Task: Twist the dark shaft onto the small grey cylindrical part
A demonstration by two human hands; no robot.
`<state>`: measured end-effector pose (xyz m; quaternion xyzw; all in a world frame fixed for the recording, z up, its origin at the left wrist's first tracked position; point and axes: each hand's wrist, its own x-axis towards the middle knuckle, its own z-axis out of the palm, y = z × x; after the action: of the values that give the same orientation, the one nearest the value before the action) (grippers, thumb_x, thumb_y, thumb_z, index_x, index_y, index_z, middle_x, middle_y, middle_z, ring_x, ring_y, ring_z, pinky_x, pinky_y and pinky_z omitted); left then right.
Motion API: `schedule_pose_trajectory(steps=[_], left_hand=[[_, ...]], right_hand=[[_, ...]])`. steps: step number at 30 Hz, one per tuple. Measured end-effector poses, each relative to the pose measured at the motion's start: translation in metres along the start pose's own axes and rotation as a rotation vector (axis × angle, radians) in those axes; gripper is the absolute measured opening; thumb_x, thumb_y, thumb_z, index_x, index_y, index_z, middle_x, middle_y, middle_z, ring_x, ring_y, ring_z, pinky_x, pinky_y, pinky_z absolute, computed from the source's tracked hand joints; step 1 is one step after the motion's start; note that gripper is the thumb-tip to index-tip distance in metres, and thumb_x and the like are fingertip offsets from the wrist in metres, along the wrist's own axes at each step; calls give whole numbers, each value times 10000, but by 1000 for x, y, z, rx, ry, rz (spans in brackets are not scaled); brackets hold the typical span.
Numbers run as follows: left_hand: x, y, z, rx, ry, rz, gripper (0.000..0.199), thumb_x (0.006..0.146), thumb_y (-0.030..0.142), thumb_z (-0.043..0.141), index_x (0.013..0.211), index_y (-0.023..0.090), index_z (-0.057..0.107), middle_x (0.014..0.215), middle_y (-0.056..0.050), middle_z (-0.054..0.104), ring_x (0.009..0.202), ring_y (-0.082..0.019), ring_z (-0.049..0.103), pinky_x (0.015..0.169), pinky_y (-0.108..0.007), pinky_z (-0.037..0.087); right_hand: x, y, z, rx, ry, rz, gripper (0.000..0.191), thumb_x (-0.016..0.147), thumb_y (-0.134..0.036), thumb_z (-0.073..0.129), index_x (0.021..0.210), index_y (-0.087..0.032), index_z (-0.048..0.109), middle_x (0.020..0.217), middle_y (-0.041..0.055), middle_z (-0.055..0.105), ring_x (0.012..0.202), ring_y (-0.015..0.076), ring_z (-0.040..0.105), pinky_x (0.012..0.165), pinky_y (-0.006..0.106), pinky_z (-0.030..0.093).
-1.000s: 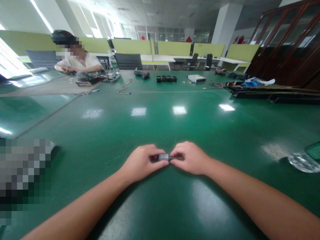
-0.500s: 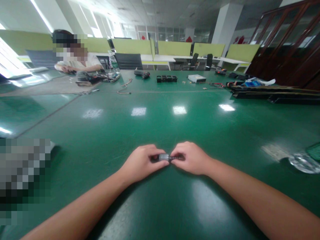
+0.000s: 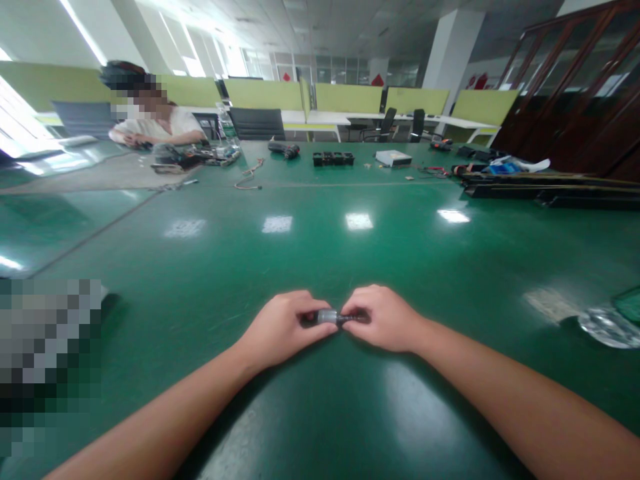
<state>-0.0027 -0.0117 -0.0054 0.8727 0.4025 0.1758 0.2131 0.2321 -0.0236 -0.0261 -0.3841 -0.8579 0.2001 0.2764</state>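
Low over the green tabletop (image 3: 320,253), my two hands meet around a small grey-and-black cylinder (image 3: 327,316) lying sideways. My left hand (image 3: 283,330) pinches its thicker grey body between thumb and fingers. The thin dark end on the other side is gripped by my right hand (image 3: 387,319), fingertips and thumb pressed together. Both ends are partly covered by fingers, and its exact kind cannot be made out.
A clear glass dish (image 3: 607,327) stands at the right. At the far side are a black slotted block (image 3: 333,159), a white box (image 3: 393,159), a cable (image 3: 247,179) and long black bars (image 3: 550,190). A person (image 3: 155,127) sits at the far left.
My hands and the cylinder keep the same hold and place. The person at the far left has turned their head slightly.
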Motion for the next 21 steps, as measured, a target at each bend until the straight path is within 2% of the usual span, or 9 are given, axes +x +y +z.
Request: schedule_pose_trajectory(steps=[21], left_hand=[[0,-1,0,4,13,22,240,876,476,681,965,271,771,743,20,644,673,-121,577,626,-228,374]], right_hand=[[-2,0,-2,7,-2,22,48,811,-213,706,845,-187,729,803,10,703,741,142,615,712,264,415]])
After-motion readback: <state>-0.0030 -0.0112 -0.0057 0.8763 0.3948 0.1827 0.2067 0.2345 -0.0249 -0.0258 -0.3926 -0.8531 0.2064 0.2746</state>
